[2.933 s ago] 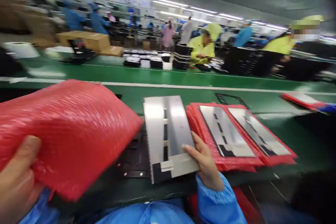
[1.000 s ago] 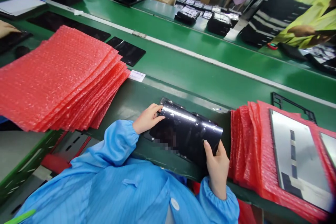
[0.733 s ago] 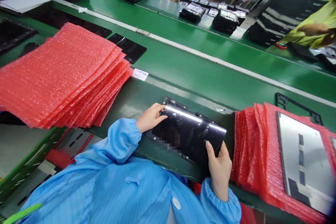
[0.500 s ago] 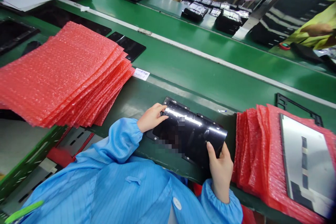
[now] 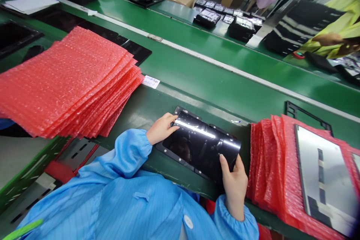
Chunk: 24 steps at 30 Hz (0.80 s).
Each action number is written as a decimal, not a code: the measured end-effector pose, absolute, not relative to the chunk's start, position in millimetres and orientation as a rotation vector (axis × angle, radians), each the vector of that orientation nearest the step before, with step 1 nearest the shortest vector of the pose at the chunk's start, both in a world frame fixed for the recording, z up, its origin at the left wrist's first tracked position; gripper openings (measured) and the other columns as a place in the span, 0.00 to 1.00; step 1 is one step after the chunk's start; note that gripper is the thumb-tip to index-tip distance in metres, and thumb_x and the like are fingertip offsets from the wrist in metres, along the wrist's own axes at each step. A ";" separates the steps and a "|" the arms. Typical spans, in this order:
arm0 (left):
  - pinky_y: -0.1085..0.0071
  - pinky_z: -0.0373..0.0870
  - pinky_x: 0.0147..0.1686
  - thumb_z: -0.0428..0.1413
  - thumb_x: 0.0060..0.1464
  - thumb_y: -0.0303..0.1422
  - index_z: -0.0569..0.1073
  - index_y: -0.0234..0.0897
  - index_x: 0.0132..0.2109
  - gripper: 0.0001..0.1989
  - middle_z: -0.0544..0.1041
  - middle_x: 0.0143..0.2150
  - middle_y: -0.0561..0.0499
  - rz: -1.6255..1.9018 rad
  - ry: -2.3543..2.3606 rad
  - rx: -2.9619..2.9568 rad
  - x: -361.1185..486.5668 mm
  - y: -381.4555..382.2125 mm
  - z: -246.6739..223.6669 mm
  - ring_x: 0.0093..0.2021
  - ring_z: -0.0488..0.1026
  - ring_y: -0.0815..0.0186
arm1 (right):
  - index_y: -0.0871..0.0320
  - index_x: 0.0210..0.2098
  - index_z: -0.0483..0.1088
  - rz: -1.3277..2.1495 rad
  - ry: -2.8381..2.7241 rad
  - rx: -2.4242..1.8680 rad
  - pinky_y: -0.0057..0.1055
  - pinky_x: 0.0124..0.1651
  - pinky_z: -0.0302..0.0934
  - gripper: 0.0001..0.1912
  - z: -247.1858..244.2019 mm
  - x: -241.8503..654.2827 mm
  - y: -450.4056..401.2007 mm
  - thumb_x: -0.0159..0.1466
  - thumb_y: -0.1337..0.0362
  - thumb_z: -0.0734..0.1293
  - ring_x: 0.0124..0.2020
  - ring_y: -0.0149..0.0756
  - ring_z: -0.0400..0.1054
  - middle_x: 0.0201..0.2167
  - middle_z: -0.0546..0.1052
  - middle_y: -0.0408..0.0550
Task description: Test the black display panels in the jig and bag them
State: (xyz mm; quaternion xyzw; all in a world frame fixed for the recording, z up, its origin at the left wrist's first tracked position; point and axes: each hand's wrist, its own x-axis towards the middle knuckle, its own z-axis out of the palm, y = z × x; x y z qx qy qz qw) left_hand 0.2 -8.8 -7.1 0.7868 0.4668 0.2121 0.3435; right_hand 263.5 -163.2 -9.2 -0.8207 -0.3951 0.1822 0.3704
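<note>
Partly, the glossy black panel (image 5: 201,144) gripped by both hands (image 5: 234,185) hides the dotted plate (image 5: 173,155) beneath.

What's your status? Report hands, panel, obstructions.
Left hand and right hand gripping opposite ends of black panel. Panel over dotted black plate, contact unclear. No obstruction over panel, red bubble-wrap stack beside right hand.

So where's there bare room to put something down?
The widest bare patch is the green surface between the white strip and the black panel, from the paper label to the black frame. A smaller one separates the left red stack from the panel. The right is crowded: silver panels on red sleeves.
</note>
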 end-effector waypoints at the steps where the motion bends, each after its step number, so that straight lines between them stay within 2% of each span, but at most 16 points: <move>1: 0.66 0.70 0.46 0.53 0.61 0.35 0.67 0.33 0.58 0.20 0.70 0.48 0.45 0.542 1.234 2.086 1.2 -11.3 -6.7 0.42 0.72 0.62 | 0.55 0.64 0.61 0.460 -1.024 -2.123 0.42 0.53 0.63 0.39 -9.3 264.5 -163.4 0.60 0.42 0.66 0.52 0.51 0.71 0.52 0.76 0.53; 4: 0.65 0.71 0.44 0.50 0.64 0.36 0.63 0.31 0.61 0.22 0.69 0.50 0.42 0.438 1.383 2.298 5.2 -20.8 -6.5 0.45 0.72 0.59 | 0.58 0.64 0.61 0.478 -1.074 -2.166 0.41 0.50 0.64 0.41 -10.5 268.6 -162.6 0.60 0.40 0.65 0.46 0.51 0.73 0.47 0.78 0.55; 9: 0.69 0.71 0.34 0.45 0.66 0.37 0.62 0.31 0.62 0.22 0.70 0.47 0.43 0.325 1.531 2.571 8.3 -30.7 -13.2 0.44 0.72 0.61 | 0.63 0.63 0.61 0.497 -1.174 -2.127 0.36 0.43 0.66 0.40 -11.9 274.5 -156.9 0.62 0.41 0.64 0.39 0.47 0.75 0.40 0.80 0.57; 16: 0.71 0.69 0.30 0.44 0.67 0.37 0.65 0.36 0.61 0.20 0.70 0.45 0.47 0.279 1.528 2.645 6.4 -31.1 -15.0 0.42 0.72 0.64 | 0.63 0.64 0.58 0.485 -1.342 -2.262 0.32 0.30 0.64 0.37 -8.2 279.2 -151.5 0.66 0.42 0.58 0.24 0.42 0.73 0.28 0.79 0.50; 21: 0.70 0.67 0.27 0.44 0.67 0.36 0.66 0.37 0.61 0.19 0.71 0.43 0.48 0.124 1.542 2.732 9.3 -28.3 -0.2 0.41 0.72 0.63 | 0.65 0.65 0.57 0.233 -1.636 -2.636 0.35 0.26 0.62 0.36 -4.7 281.6 -147.0 0.69 0.45 0.55 0.25 0.50 0.74 0.22 0.77 0.53; 24: 0.69 0.68 0.27 0.44 0.67 0.35 0.67 0.36 0.60 0.19 0.71 0.43 0.47 0.047 1.527 2.833 10.6 -28.6 6.6 0.42 0.71 0.62 | 0.67 0.63 0.60 0.005 -1.798 -2.637 0.37 0.29 0.65 0.34 0.4 280.5 -143.5 0.69 0.46 0.58 0.29 0.51 0.75 0.27 0.78 0.57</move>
